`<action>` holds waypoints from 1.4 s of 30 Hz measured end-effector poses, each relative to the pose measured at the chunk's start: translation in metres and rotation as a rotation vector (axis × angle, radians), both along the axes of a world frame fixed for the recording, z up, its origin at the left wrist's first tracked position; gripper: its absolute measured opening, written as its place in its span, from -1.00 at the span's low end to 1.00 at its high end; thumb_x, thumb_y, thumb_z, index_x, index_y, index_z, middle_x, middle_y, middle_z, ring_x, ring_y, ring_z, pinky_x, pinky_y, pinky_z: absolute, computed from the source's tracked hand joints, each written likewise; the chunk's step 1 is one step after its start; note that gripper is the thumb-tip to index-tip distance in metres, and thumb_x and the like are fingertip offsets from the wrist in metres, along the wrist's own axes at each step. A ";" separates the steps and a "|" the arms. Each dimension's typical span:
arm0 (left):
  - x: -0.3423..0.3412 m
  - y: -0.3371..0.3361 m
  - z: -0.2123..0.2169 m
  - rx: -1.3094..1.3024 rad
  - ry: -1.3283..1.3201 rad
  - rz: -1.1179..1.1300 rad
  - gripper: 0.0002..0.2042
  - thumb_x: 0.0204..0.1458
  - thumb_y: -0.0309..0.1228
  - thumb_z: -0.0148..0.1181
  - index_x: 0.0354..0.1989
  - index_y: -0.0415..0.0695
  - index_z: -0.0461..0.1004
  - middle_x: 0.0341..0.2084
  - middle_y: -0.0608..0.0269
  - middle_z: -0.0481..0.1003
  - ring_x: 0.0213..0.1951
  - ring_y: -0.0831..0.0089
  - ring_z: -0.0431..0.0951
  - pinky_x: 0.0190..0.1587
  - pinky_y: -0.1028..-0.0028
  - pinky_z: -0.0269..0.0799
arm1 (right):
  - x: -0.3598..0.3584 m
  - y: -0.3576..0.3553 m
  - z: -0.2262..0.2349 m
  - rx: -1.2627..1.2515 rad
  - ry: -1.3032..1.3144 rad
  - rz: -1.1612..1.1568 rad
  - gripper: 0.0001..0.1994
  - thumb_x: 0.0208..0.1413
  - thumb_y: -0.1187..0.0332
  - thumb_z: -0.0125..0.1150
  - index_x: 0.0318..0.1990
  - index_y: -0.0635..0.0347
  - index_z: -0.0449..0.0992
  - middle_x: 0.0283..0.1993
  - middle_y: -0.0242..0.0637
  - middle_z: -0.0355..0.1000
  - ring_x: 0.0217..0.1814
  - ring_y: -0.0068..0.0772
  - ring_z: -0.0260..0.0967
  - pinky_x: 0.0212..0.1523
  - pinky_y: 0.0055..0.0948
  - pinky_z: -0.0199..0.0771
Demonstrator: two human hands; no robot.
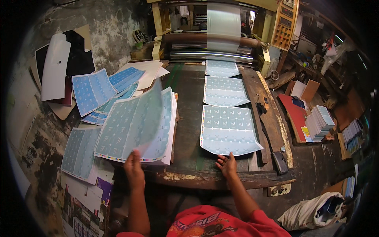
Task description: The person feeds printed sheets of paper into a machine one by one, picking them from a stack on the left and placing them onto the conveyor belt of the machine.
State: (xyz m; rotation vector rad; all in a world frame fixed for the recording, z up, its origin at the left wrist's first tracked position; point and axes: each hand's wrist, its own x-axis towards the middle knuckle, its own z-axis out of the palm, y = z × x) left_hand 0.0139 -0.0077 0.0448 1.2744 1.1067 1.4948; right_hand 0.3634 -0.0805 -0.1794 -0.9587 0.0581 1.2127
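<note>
1. Left hand [134, 168] pinches the top sheet [132, 120] by its near edge, curled off the stack [167, 130], centre-left, prob to separate it.
2. Right hand [227, 164] open, fingertips on near edge of laminated sheet [229, 128] at frame centre, gripping nothing, steadying it on the table [189, 98].

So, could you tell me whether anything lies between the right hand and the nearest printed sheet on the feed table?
Nothing visible does. The right hand rests at the near edge of the table, its fingertips right by the near edge of the nearest printed sheet. The left hand lifts a sheet off the stack.
</note>
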 end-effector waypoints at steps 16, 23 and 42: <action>0.032 -0.024 0.018 0.640 0.914 -0.297 -0.44 0.00 0.05 0.28 0.06 -0.12 0.51 0.17 0.04 0.42 0.32 -0.02 0.25 0.36 -0.10 -0.05 | -0.041 -0.116 0.056 0.113 0.037 0.355 -0.64 0.22 0.22 0.10 -0.01 0.35 0.33 -0.40 -0.20 0.42 -0.46 -0.34 0.36 -0.22 -0.17 0.51; 0.011 0.009 -0.022 0.457 0.877 -0.149 -0.66 0.17 -0.17 0.17 -0.05 -0.17 0.58 0.02 0.15 0.55 0.23 0.10 0.39 0.28 0.10 0.14 | -0.075 -0.177 0.027 -0.095 -0.066 0.300 -0.58 0.26 0.15 0.09 0.04 0.36 0.30 -0.32 -0.09 0.45 -0.37 -0.31 0.41 -0.20 -0.22 0.53; 0.019 0.011 -0.019 0.363 0.715 -0.029 -0.77 0.25 -0.30 0.07 -0.17 -0.17 0.60 -0.14 0.17 0.61 0.03 0.13 0.53 0.12 0.24 0.29 | -0.038 -0.122 0.023 -0.072 0.026 0.074 -0.41 0.30 -0.16 -0.17 -0.03 0.31 0.36 -0.34 -0.08 0.48 -0.40 -0.24 0.45 -0.10 -0.04 0.52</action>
